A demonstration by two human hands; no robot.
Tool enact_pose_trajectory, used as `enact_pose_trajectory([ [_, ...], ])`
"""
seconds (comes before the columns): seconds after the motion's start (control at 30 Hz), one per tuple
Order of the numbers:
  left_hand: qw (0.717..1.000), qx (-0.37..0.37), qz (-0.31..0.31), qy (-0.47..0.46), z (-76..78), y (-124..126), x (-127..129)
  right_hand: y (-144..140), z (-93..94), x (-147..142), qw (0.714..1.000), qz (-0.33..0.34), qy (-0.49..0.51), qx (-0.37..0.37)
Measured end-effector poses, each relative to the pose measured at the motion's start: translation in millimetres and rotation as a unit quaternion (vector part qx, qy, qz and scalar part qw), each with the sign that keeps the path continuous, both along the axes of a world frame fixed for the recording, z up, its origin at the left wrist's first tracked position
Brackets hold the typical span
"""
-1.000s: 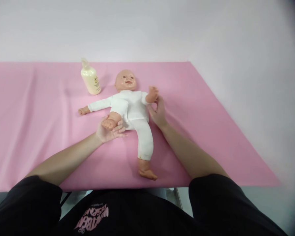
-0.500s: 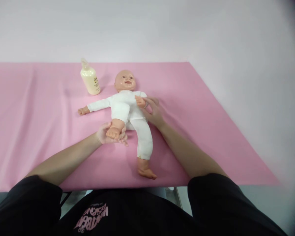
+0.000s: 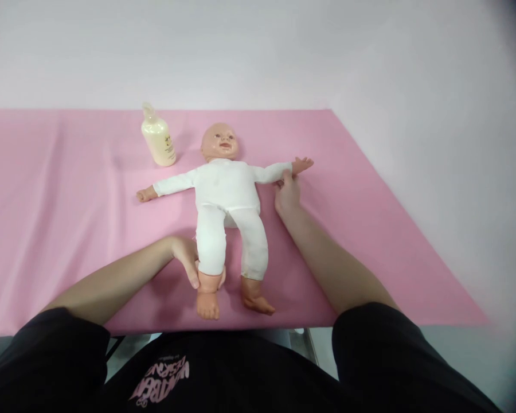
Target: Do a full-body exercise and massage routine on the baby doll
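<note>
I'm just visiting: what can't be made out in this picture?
All in the head view:
Left hand: most fingers are hidden behind the doll's lower leg.
Right hand: some fingertips seem hidden by the doll's sleeved arm.
Pump bottle: the smaller label wording is too small to read.
Pink cloth: its left end is cut off by the picture's edge.

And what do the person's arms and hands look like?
The left hand and right hand are bare, each with fingers and a thumb. The forearms are bare too, below short black sleeves. The black shirt has pink lettering.
</note>
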State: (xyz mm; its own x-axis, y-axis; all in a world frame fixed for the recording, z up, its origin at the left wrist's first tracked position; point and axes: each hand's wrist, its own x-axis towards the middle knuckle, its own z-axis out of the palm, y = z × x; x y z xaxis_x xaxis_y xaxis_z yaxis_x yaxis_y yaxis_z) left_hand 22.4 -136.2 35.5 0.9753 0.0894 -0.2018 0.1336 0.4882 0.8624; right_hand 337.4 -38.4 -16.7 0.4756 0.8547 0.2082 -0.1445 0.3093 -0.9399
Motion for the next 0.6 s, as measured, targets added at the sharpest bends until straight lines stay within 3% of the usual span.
enact_pose_trajectory([
  [0.07, 0.994, 0.041, -0.097, 0.018, 0.7, -0.5, -0.1, 2.7, -1.7, 1.6, 1.0, 0.011, 0.007, 0.004],
  [0.1, 0.991, 0.069, -0.116, 0.023, 1.6, -0.4, -0.7, 2.8, -1.6, 1.2, 1.0, 0.013, 0.009, 0.004],
  [0.23, 0.99, 0.134, -0.048, 0.007, 4.2, 0.4, -4.7, -3.0, 3.2, -4.7, 1.0, 0.002, 0.003, 0.003],
  [0.3, 0.99, 0.101, -0.097, -0.035, 1.5, -1.9, -5.3, -8.0, 7.0, -8.1, 1.0, -0.016, -0.013, 0.003],
  [0.37, 0.987, 0.022, -0.121, -0.105, -3.1, -5.9, -4.2, -13.9, 11.7, -11.3, 0.998, -0.025, -0.055, 0.024],
  [0.47, 0.982, -0.073, -0.018, -0.174, -7.8, -10.7, -0.8, -24.8, 20.4, -17.3, 0.984, -0.021, -0.152, 0.089],
  [0.6, 0.976, -0.087, 0.113, -0.167, -4.1, -11.3, 3.1, -40.3, 30.3, -26.9, 0.938, 0.009, -0.315, 0.141],
])
